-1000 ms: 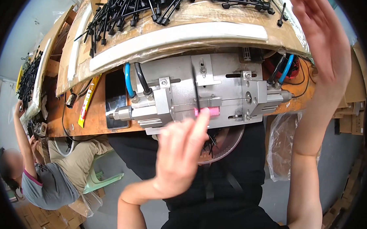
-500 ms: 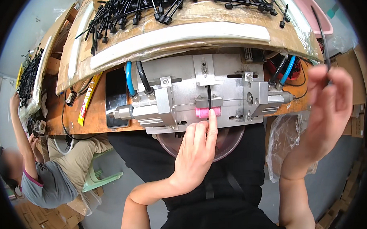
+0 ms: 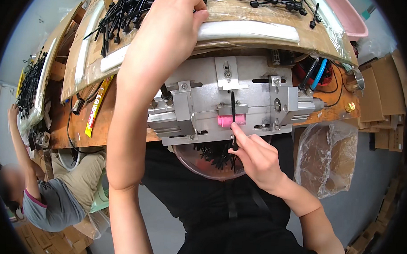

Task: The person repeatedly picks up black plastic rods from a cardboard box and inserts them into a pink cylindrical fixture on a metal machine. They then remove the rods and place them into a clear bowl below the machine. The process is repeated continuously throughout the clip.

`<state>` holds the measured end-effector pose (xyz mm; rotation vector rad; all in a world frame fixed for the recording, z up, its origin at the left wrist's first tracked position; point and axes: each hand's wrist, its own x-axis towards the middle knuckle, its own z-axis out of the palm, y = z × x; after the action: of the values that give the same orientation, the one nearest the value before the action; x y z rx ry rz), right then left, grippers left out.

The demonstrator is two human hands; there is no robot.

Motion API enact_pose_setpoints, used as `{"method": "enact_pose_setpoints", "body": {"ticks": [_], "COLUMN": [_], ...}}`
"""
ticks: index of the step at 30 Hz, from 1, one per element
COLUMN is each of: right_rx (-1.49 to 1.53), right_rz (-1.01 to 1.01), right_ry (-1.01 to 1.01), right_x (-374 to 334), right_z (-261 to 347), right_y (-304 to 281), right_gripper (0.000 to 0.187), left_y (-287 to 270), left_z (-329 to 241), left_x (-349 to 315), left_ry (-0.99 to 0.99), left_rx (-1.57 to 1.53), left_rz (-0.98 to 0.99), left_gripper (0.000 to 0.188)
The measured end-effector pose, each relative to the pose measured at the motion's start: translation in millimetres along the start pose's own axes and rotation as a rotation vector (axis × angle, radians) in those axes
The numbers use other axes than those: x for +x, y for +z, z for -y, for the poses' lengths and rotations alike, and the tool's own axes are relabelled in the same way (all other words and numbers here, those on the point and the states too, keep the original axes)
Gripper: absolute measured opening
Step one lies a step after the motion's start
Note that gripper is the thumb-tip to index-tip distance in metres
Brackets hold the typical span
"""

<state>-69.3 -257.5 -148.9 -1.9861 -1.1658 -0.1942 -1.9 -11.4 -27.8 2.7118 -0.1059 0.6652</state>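
My right hand pinches a thin black plastic stem by its lower end. The stem lies across a pink block on the metal fixture, its far end pointing at the small upright bracket. My left hand is stretched over the fixture to the heap of black stems with thick heads on the cardboard-covered board. Its fingers are bent closed at the heap; their tips are hidden, so what they hold does not show.
Below the fixture, a clear bowl on my lap holds several black stems. Blue hose and metal cylinders flank the fixture. A yellow packet lies on the wooden table. At far left, a co-worker reaches toward another heap of stems.
My left hand has left the pink block and moved up to the heap. My right hand has come down from the upper right to the block with a black stem.
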Motion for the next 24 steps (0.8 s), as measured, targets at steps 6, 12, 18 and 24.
{"method": "enact_pose_setpoints", "body": {"ticks": [6,12,18,24], "right_rx": [-0.046,-0.435,-0.575,0.132], "right_rz": [0.131,-0.161,0.177,0.02], "right_ry": [0.057,-0.48,-0.449,-0.007], "right_x": [10,133,277,265], "right_z": [4,-25,-85,-53], "right_y": [-18,-89,-108,-147], "right_gripper": [0.055,0.027,0.021,0.023], "left_y": [0,-12,-16,21], "left_z": [11,9,-1,-72], "left_x": [15,15,-23,-133], "left_ry": [0.081,0.053,0.12,-0.034], "left_rx": [0.026,-0.165,-0.068,-0.062], "left_rz": [0.088,0.195,-0.029,-0.114], "left_gripper": [0.016,0.014,0.022,0.076]}}
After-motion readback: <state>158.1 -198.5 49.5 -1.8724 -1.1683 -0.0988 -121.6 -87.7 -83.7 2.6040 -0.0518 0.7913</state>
